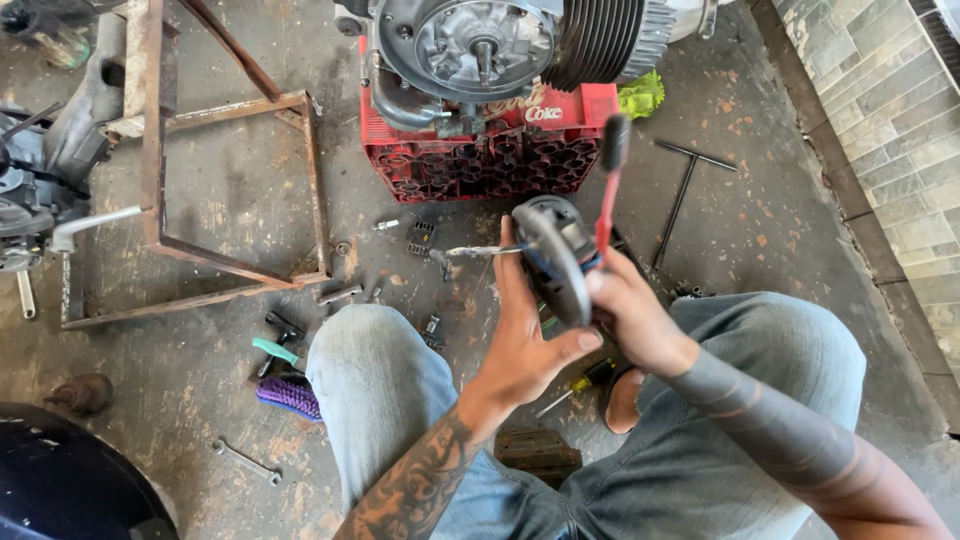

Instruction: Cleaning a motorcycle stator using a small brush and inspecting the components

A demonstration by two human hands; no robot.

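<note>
A stained concrete workshop floor [230, 210] fills the frame, with a rusty metal frame [235, 180] at upper left and an engine [500, 45] resting on a red plastic crate [480, 155] at top centre. Just right of centre, the left hand [525, 335] cups a round dark metal part [555, 255] from below, fingers curled around it. The right hand [630, 315] pinches a red-handled brush [608, 190] against the part. A T-handle wrench [685, 190] lies at upper right, and a purple brush [288, 395] at lower left.

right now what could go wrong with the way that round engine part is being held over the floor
The left hand grips only the rim of the round metal part, so it might slip onto the concrete. The right hand works a red-handled brush close to the left fingers. Loose bolts on the floor could be kicked away.
</note>
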